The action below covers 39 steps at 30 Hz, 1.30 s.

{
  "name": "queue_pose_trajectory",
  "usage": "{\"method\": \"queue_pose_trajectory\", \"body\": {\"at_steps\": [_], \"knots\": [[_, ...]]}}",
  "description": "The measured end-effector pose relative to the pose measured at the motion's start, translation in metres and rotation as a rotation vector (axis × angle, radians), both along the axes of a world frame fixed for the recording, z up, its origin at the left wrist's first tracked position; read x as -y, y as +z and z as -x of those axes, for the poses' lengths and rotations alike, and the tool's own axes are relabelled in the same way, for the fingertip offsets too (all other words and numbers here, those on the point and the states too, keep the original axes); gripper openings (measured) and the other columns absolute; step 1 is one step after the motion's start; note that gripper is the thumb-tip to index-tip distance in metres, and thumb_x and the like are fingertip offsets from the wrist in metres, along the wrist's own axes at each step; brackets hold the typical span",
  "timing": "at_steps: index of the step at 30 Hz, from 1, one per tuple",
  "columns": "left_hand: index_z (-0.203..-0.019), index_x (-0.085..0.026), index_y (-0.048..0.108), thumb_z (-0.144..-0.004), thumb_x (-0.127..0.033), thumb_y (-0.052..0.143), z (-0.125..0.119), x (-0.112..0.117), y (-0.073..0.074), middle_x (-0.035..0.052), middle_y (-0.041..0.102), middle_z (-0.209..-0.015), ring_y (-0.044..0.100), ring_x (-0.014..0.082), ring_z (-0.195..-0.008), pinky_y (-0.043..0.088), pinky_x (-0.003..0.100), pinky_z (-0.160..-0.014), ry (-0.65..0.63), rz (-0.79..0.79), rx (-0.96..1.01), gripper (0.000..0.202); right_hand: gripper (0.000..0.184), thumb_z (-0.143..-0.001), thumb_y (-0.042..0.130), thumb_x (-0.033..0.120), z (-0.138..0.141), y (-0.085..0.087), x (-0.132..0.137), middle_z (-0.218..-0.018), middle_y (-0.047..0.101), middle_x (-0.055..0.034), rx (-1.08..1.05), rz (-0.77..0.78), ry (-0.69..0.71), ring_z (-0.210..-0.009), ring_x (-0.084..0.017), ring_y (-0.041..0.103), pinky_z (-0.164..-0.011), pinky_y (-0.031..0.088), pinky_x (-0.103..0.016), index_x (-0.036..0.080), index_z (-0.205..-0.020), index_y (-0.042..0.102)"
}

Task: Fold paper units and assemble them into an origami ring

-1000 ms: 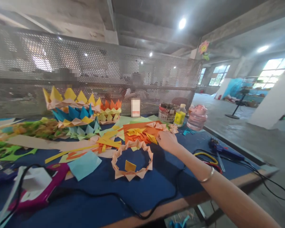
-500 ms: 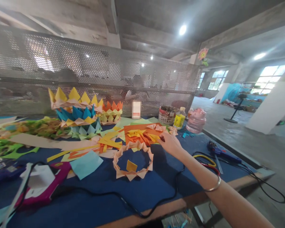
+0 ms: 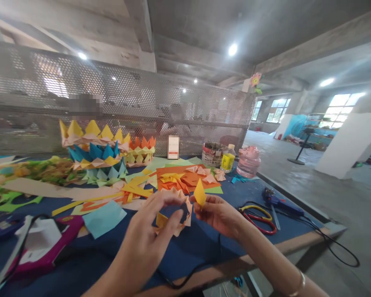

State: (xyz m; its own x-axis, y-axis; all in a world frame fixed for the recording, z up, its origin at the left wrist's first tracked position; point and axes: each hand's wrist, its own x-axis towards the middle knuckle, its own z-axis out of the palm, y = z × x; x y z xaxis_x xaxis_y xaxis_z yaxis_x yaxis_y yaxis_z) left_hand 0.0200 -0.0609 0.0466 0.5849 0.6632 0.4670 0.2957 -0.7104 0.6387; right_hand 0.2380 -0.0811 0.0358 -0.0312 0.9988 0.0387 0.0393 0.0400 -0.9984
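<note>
My right hand (image 3: 218,214) pinches a yellow folded paper petal (image 3: 200,193) that stands upright with its tip pointing up. To its left is my left hand (image 3: 151,231), raised with thumb and fingers curved apart and nothing between them. Behind the left hand lies a pale peach folded-paper ring (image 3: 187,218) on the blue tabletop, partly hidden by that hand. A small yellow paper piece (image 3: 161,220) shows inside the ring. Beyond both hands, a pile of yellow and orange folded pieces (image 3: 176,181) rests on orange paper.
Stacked paper crowns (image 3: 95,152) stand at the back left. A light blue sheet (image 3: 105,218) and a magenta box (image 3: 55,243) lie left. Red-and-yellow-handled scissors (image 3: 259,225) and a blue glue gun (image 3: 284,206) are right. A yellow-labelled bottle (image 3: 227,159) and pink jug (image 3: 248,161) stand behind.
My right hand has drawn back from the pile towards me, now with a yellow petal in its fingers. My left hand has come into view over the ring.
</note>
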Motion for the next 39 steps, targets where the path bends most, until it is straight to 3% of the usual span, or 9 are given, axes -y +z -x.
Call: {"method": "queue_pose_trajectory", "body": {"at_steps": [2, 4, 8, 11, 15, 21, 26, 32, 39], "knots": [[-0.114, -0.023, 0.056, -0.086, -0.034, 0.055, -0.017, -0.018, 0.01, 0.0061, 0.058, -0.117, 0.052, 0.0244, -0.108, 0.042, 0.039, -0.094, -0.069, 0.121, 0.073, 0.031, 0.032, -0.069, 0.073, 0.035, 0.006, 0.0, 0.007, -0.071, 0.057, -0.0009, -0.262, 0.094, 0.1, -0.063, -0.008, 0.053, -0.064, 0.043, -0.02, 0.013, -0.092, 0.07], [-0.111, -0.022, 0.06, -0.079, -0.033, 0.062, -0.027, -0.03, 0.014, 0.006, 0.063, -0.111, 0.056, 0.0248, -0.102, 0.044, 0.038, -0.09, -0.204, 0.255, 0.104, 0.034, 0.029, -0.064, 0.078, 0.033, 0.011, 0.0, 0.011, -0.069, 0.057, -0.0003, -0.372, 0.151, 0.157, -0.062, -0.006, 0.052, -0.062, 0.042, -0.018, 0.012, -0.083, 0.07], [-0.095, -0.019, 0.069, -0.075, -0.028, 0.066, -0.03, -0.033, 0.017, 0.004, 0.07, -0.087, 0.062, 0.0215, -0.087, 0.044, 0.033, -0.084, -0.343, 0.327, 0.137, 0.022, 0.025, -0.066, 0.078, 0.032, 0.018, -0.002, 0.015, -0.066, 0.059, -0.0006, -0.359, 0.17, 0.203, -0.06, -0.006, 0.052, -0.06, 0.04, -0.017, 0.011, -0.075, 0.069], [-0.082, -0.017, 0.071, -0.077, -0.026, 0.065, -0.028, -0.031, 0.019, 0.0031, 0.068, -0.076, 0.062, 0.0186, -0.078, 0.046, 0.028, -0.076, -0.386, 0.347, 0.184, 0.012, 0.028, -0.072, 0.073, 0.038, 0.023, -0.003, 0.016, -0.067, 0.06, -0.0015, -0.319, 0.147, 0.201, -0.062, -0.008, 0.053, -0.06, 0.04, -0.018, 0.012, -0.083, 0.07], [-0.08, -0.015, 0.07, -0.079, -0.026, 0.061, -0.027, -0.037, 0.02, 0.0047, 0.069, -0.08, 0.062, 0.0192, -0.08, 0.046, 0.029, -0.077, -0.343, 0.366, 0.236, 0.015, 0.041, -0.085, 0.053, 0.052, 0.027, 0.0, 0.018, -0.073, 0.064, -0.0031, -0.105, -0.042, 0.074, -0.069, -0.013, 0.057, -0.064, 0.043, -0.023, 0.014, -0.089, 0.069], [-0.077, -0.014, 0.069, -0.077, -0.028, 0.062, -0.03, -0.04, 0.021, 0.0046, 0.069, -0.076, 0.062, 0.0187, -0.077, 0.047, 0.027, -0.072, -0.28, 0.391, 0.19, 0.015, 0.029, -0.085, 0.057, 0.04, 0.031, 0.0, 0.019, -0.074, 0.066, -0.0024, 0.309, -0.211, -0.041, -0.074, -0.017, 0.061, -0.069, 0.044, -0.026, 0.014, -0.084, 0.069], [-0.077, -0.014, 0.068, -0.073, -0.031, 0.065, -0.034, -0.044, 0.025, 0.004, 0.07, -0.077, 0.063, 0.0169, -0.072, 0.048, 0.025, -0.069, -0.333, 0.531, 0.245, 0.018, 0.025, -0.087, 0.051, 0.032, 0.033, 0.001, 0.019, -0.076, 0.067, -0.0031, 0.46, -0.293, -0.147, -0.072, -0.016, 0.06, -0.067, 0.044, -0.025, 0.013, -0.082, 0.068], [-0.073, -0.015, 0.071, -0.071, -0.029, 0.067, -0.035, -0.053, 0.023, 0.0021, 0.07, -0.069, 0.062, 0.0147, -0.066, 0.048, 0.023, -0.065, -0.335, 0.548, 0.247, 0.015, 0.026, -0.09, 0.049, 0.036, 0.032, -0.002, 0.02, -0.077, 0.064, -0.0019, 0.526, -0.333, -0.196, -0.072, -0.015, 0.056, -0.067, 0.041, -0.024, 0.015, -0.086, 0.065], [-0.074, -0.013, 0.072, -0.071, -0.026, 0.067, -0.035, -0.052, 0.019, 0.004, 0.071, -0.071, 0.064, 0.0166, -0.07, 0.049, 0.025, -0.07, -0.35, 0.585, 0.269, 0.015, 0.033, -0.093, 0.044, 0.032, 0.034, -0.003, 0.021, -0.065, 0.056, 0.0016, 0.707, -0.433, -0.22, -0.065, -0.012, 0.049, -0.061, 0.036, -0.022, 0.017, -0.067, 0.058]]}}
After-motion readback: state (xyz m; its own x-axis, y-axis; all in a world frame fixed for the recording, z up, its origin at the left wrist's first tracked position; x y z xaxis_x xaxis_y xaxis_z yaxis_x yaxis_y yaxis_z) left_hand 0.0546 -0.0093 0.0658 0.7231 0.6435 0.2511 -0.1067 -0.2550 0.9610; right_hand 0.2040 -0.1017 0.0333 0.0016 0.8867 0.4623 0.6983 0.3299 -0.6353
